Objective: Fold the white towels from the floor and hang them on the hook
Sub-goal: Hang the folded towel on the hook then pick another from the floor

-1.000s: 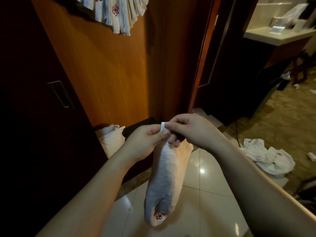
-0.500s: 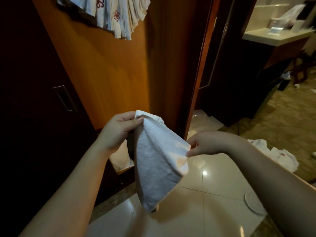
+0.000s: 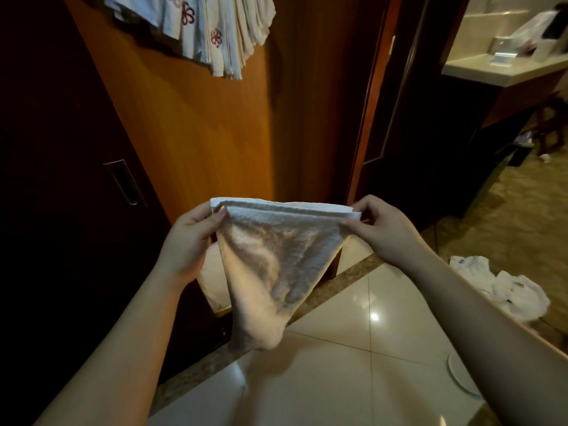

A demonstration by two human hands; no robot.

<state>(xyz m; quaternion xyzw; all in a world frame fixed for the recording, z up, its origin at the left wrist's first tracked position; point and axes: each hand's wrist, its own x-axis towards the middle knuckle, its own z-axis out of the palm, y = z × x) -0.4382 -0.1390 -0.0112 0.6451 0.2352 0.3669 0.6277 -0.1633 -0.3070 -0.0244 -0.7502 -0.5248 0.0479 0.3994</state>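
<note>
Folding step: left hand [image 3: 187, 241] and right hand [image 3: 384, 232] pinch the 2 top corners of a small white terry towel [image 3: 276, 259], below the hung towels [image 3: 209, 29]; next, probably halve it again.

Counts: 2 hands, left hand [image 3: 187, 247] and right hand [image 3: 384, 229]. 1 white towel [image 3: 276, 256] held up between them. 1 bunch of hung towels [image 3: 209, 29] on the wooden panel; exact number unreadable. 1 heap of white towels [image 3: 504, 287] on the floor; individual count unclear. 1 door handle [image 3: 124, 182].

Glossy tiled floor [image 3: 353, 373], orange wooden wall panel [image 3: 196, 142], dim light.
</note>
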